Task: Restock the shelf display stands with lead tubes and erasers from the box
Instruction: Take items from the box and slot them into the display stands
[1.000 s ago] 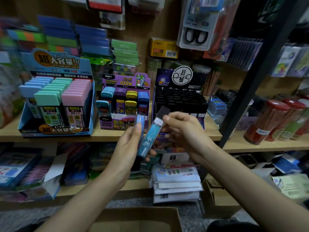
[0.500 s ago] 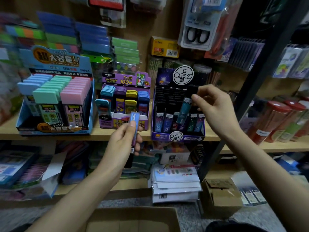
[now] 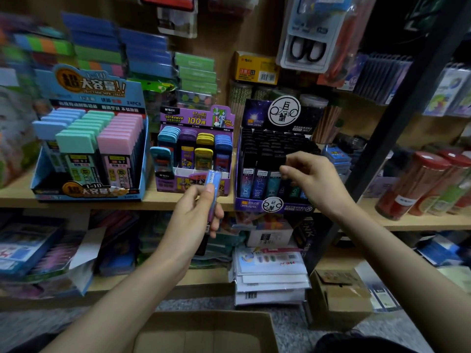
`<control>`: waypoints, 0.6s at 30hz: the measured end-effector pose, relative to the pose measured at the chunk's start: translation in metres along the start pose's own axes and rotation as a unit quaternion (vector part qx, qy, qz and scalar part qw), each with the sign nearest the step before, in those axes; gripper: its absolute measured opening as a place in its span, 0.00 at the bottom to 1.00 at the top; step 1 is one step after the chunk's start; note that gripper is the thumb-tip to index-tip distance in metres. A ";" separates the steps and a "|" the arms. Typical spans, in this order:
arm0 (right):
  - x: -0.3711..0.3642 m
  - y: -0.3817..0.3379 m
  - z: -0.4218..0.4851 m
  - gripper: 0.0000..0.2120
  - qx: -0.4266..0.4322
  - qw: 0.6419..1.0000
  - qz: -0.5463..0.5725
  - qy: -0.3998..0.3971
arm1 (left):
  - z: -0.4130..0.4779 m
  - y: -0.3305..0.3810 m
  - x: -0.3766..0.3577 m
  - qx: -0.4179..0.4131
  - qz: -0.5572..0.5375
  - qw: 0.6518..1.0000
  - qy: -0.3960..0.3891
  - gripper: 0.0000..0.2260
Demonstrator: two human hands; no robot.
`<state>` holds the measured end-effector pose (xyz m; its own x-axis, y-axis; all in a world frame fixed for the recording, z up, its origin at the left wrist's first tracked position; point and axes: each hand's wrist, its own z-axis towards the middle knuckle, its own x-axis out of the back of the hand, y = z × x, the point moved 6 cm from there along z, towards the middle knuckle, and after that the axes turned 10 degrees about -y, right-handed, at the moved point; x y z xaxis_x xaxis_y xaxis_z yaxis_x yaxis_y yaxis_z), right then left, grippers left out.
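Note:
My left hand (image 3: 196, 212) grips a slim blue-violet lead tube (image 3: 213, 184) upright in front of the purple display stand (image 3: 178, 174). My right hand (image 3: 313, 182) reaches into the dark purple display stand (image 3: 275, 206), which is packed with black-capped lead tubes. Its thumb and curled fingers pinch the black cap of a tube in the front row, beside the teal-labelled tube (image 3: 274, 184). A blue stand (image 3: 89, 196) of wide pastel lead cases sits on the shelf to the left. The open cardboard box (image 3: 204, 332) lies below my arms.
A black slanted shelf post (image 3: 382, 138) rises just right of the dark stand. Red-lidded jars (image 3: 420, 184) stand further right. On the lower level are stacked paper packs (image 3: 270, 276) and a small brown carton (image 3: 339, 294). Hanging packs fill the back wall.
My right hand took a teal tube from my left hand, carried it to the dark stand and has come down to the front row. My left hand keeps one tube.

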<state>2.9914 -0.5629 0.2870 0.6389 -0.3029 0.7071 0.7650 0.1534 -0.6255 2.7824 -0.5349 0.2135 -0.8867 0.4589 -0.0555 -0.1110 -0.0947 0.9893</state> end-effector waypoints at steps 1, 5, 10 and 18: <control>-0.002 0.003 0.000 0.05 -0.010 1.000 -0.001 0.003 | 0.000 0.000 0.000 0.000 0.000 1.000 -0.002 0.11; -0.004 0.012 0.000 0.05 -0.044 0.998 -0.021 0.028 | 0.000 -0.001 -0.003 -0.004 0.003 1.000 -0.006 0.11; -0.003 0.012 0.001 0.09 -0.063 0.997 -0.026 0.025 | 0.000 -0.002 -0.008 -0.002 0.000 1.000 -0.014 0.10; -0.013 -0.021 -0.025 0.10 -0.017 0.999 -0.033 -0.028 | 0.004 0.002 -0.016 -0.008 -0.164 0.986 0.008 0.08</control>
<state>2.9649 -0.5855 0.2833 0.5912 -0.2587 0.7639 0.8032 0.1024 -0.5869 2.7985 -0.5390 0.2172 -0.8084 0.4539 -0.3747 -0.4004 0.0425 0.9153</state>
